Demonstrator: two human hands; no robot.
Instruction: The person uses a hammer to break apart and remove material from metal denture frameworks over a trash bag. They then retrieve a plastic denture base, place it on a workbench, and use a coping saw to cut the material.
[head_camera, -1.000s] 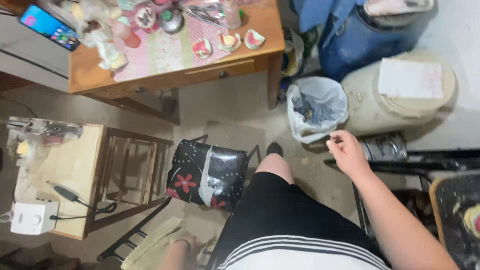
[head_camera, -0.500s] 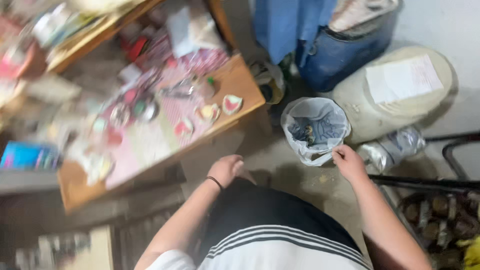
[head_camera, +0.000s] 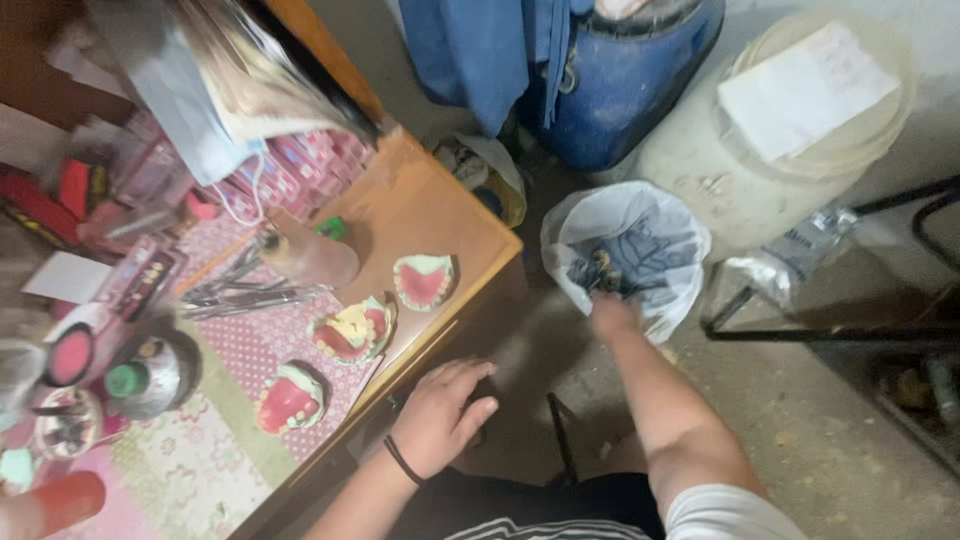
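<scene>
Right hand (head_camera: 612, 312) reaches to the bin (head_camera: 625, 250) rim — grip blurred, cannot tell. Left hand (head_camera: 445, 415) open, fingers spread at the table (head_camera: 440, 210) edge — apparently bracing.

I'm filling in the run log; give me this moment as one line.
left hand: open, at wooden table edge | right hand: reaching into bag-lined bin, grip unclear | denture models on table
</scene>
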